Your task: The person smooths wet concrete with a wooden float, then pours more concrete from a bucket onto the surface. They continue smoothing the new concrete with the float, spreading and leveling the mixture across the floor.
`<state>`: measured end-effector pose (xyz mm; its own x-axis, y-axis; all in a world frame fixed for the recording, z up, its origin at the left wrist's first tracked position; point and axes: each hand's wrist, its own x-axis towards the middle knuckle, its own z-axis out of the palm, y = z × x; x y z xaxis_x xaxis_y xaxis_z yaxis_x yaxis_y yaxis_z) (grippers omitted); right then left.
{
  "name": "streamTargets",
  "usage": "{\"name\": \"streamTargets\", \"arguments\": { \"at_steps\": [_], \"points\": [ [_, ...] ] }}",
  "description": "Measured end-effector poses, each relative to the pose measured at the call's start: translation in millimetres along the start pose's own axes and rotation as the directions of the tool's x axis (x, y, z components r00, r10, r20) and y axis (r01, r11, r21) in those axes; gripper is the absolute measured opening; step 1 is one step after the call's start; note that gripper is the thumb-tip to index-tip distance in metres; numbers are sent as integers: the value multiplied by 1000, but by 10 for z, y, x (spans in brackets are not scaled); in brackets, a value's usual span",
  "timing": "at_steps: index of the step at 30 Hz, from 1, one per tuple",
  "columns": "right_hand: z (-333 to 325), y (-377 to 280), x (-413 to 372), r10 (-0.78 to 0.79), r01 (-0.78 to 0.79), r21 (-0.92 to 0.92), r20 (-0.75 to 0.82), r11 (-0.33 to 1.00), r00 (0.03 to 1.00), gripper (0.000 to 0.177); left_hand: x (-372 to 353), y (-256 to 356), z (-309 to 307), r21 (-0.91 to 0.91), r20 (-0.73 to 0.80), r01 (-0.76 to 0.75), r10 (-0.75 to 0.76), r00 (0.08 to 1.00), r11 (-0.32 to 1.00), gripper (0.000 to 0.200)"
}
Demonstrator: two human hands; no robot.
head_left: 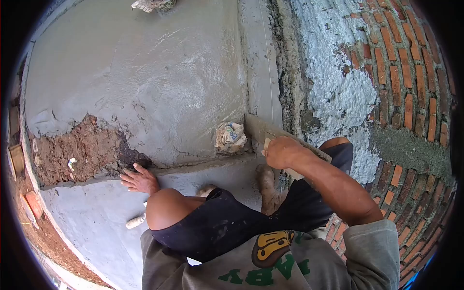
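My right hand (282,152) is closed round the handle of a long flat trowel (273,129), whose far end lies at the corner between the wet grey cement floor (188,87) and the raised strip along the wall. Just left of the blade sits a crumpled, cement-smeared bag (230,137). My left hand (140,179) rests with spread fingers on the concrete edge, beside a patch of bare brown soil (79,150). Near my left knee lies a small tool's pale handle (136,221); the rest of that tool is largely hidden.
A brick wall (406,72) with patches of grey-white mortar (333,72) rises on the right. Another crumpled piece (153,5) lies at the top of the wet cement. A thin string (267,58) runs along the strip. My bare foot (268,186) stands below the trowel.
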<state>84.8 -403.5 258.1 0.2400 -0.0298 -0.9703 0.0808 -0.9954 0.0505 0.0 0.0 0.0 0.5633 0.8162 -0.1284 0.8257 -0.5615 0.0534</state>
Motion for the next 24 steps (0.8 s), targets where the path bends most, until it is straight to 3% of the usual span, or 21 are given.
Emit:
{"name": "streamTargets", "arguments": {
  "at_steps": [2,5,8,11,15,17,20,24],
  "points": [
    [120,136,13,55,-47,75,-106,996,993,39,-173,83,5,20,-36,-2,2,999,1000,73],
    [7,-260,336,69,-70,15,52,997,996,41,-39,-78,-1,31,-21,-7,8,1000,999,71],
    [91,-277,313,115,-110,118,-32,987,993,41,64,-82,10,29,-50,13,-11,999,999,69],
    [16,-352,-179,92,-93,85,16,992,996,40,25,-55,24,50,-57,31,-28,998,998,68],
    [218,-507,30,121,-135,113,121,984,985,40,59,-83,126,76,-84,30,-23,996,997,67],
    [250,-601,146,190,-209,176,116,962,975,40,76,-78,192,43,-145,24,-17,989,999,64],
    [359,-493,-37,194,-197,204,35,959,980,39,69,-167,316,25,-214,-18,23,976,1000,62],
    [352,-476,-11,204,-216,192,78,957,976,40,112,-238,439,16,-292,-63,65,954,998,59]
  ]
}}
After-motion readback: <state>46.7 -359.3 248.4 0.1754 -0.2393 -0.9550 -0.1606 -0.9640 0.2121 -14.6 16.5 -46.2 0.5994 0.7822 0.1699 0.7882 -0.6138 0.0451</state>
